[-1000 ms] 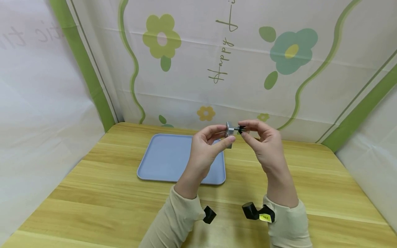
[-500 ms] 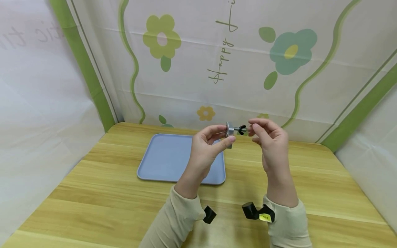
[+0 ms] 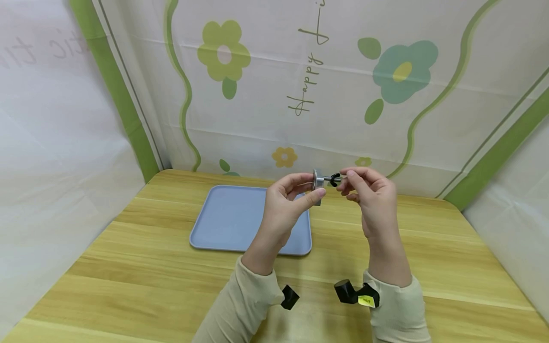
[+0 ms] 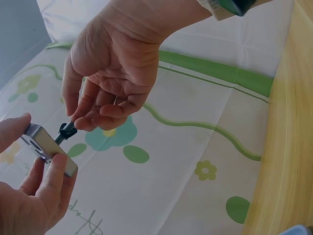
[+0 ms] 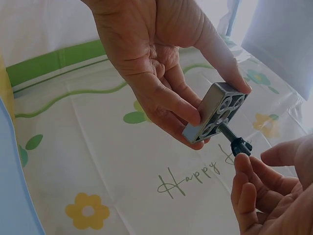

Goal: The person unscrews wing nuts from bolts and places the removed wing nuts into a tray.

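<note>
My left hand (image 3: 284,206) grips a small rectangular metal block (image 3: 318,179) between thumb and fingers, held up above the table. Round recesses mark the block's face in the right wrist view, and a threaded bolt (image 5: 228,132) sticks out of it. On the bolt, toward its free end, sits a black wing nut (image 5: 241,146). My right hand (image 3: 376,202) is at that end, its index fingertip right at the wing nut and the thumb (image 5: 278,154) apart from it. The other right fingers bend loosely.
A blue-grey tray (image 3: 233,219) lies on the wooden table (image 3: 141,267), partly behind the left hand and forearm. A white curtain (image 3: 266,95) with printed flowers stands behind the table. Black wrist devices (image 3: 346,291) are worn at both sleeves.
The right hand let go of the wing nut, drew back to the right, then came in close to the bolt's end again. The left hand and block stayed put.
</note>
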`<action>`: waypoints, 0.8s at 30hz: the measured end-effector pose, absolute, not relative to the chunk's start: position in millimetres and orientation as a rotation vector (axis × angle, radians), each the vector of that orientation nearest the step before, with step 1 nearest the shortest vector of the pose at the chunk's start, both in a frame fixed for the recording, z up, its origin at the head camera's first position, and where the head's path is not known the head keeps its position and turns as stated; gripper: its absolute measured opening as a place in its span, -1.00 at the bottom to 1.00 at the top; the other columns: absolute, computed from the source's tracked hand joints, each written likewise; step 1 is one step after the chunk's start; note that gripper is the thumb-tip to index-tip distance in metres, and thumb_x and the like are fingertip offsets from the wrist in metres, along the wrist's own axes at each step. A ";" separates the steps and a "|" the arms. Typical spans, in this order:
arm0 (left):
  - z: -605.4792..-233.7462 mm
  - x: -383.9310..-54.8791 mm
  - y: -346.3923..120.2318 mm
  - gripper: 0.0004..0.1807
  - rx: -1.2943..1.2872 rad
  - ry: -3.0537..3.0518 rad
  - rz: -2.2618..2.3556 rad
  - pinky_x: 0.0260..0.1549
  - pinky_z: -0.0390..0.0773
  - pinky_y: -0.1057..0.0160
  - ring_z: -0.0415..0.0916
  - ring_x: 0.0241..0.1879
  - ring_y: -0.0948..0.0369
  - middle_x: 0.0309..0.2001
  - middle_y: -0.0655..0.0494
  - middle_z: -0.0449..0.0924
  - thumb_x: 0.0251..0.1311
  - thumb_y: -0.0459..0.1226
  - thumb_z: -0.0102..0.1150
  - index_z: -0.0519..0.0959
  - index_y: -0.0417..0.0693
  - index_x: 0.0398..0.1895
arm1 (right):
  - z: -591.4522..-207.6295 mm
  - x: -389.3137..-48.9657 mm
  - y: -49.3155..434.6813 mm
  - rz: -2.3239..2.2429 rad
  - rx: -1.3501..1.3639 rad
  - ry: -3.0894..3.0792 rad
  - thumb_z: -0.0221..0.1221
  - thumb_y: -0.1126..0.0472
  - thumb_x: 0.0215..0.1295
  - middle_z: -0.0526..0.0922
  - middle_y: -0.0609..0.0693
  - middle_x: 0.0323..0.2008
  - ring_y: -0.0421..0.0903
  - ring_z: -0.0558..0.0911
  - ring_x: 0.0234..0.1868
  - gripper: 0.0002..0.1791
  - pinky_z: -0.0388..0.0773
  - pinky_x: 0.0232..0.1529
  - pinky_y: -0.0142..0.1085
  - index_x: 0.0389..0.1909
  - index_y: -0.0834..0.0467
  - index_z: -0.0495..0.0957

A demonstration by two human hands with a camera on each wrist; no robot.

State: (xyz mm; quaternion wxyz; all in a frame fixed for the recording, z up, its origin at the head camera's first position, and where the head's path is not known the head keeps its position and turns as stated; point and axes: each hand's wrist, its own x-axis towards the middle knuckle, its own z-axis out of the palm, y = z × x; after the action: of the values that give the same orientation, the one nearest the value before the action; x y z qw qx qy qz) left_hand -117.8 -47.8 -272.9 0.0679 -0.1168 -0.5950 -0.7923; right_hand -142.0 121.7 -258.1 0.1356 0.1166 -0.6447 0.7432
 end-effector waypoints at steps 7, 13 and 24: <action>-273.1 -117.9 -48.3 -0.63 -0.352 -1.791 -2.392 -0.10 0.69 0.25 0.59 -0.03 0.23 -0.04 0.06 0.61 0.16 -0.45 0.35 0.59 -0.25 0.06 | -258.7 -142.0 122.7 2.143 0.360 -1.934 0.20 0.21 0.41 0.68 -0.14 -0.56 -0.23 0.62 -0.47 -0.82 0.56 -0.43 -0.44 -0.38 0.05 0.71; -272.6 -117.5 -48.4 -0.63 -0.342 -1.788 -2.402 -0.09 0.69 0.24 0.59 -0.02 0.24 -0.03 0.07 0.61 0.16 -0.46 0.35 0.59 -0.25 0.06 | -258.8 -142.3 123.5 2.112 0.380 -1.991 0.21 0.20 0.41 0.70 -0.18 -0.51 -0.25 0.63 -0.42 -0.80 0.57 -0.35 -0.44 -0.40 0.00 0.74; -273.2 -118.1 -49.6 -0.63 -0.348 -1.783 -2.385 -0.09 0.69 0.26 0.60 -0.02 0.23 -0.02 0.05 0.61 0.16 -0.45 0.35 0.59 -0.25 0.07 | -259.2 -142.8 124.0 2.099 0.431 -2.013 0.24 0.24 0.37 0.73 -0.22 -0.40 -0.25 0.63 -0.28 -0.83 0.58 -0.25 -0.45 -0.34 -0.02 0.77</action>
State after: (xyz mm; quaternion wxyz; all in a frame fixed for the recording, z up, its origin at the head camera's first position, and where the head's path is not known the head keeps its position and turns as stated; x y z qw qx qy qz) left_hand -118.1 -49.6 -273.2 0.0720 -0.1156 -0.5932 -0.7934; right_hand -142.8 124.0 -259.2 0.1007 0.1459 -0.6813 0.7102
